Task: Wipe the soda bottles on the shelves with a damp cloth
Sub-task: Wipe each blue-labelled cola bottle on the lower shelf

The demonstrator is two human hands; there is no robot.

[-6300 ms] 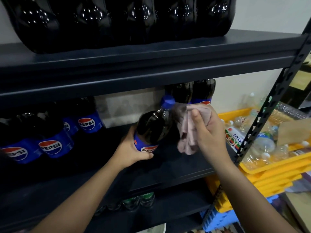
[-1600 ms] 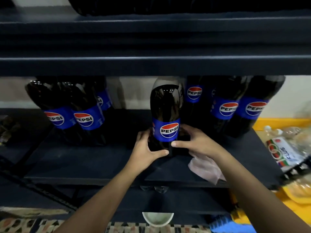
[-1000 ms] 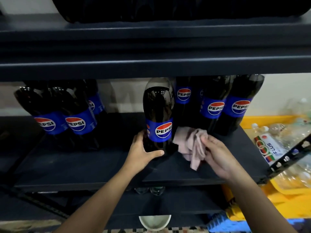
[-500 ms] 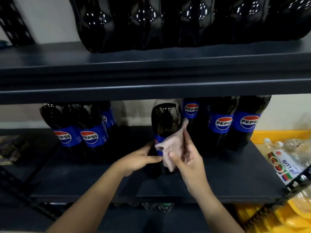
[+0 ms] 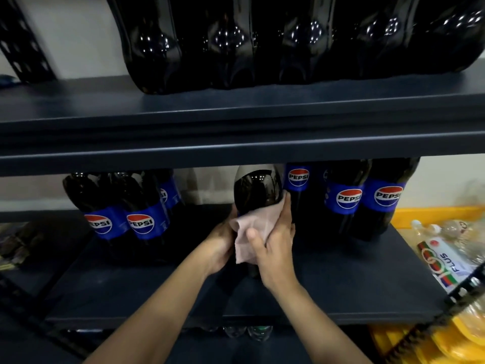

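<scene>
Both hands meet at one dark plastic Pepsi bottle [image 5: 256, 190] – label hidden by the pale pink cloth [image 5: 253, 227] – right hand [image 5: 275, 240] pressing cloth, left hand [image 5: 219, 245] grasping its side.

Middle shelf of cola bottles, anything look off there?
Nothing spilled or damaged. One dark cola bottle stands apart in the gap between groups, held by the left hand while the right hand presses the pink cloth on it.

Dark metal shelf [image 5: 341, 279] — Pepsi bottles [image 5: 141, 216] standing upright on it.
</scene>
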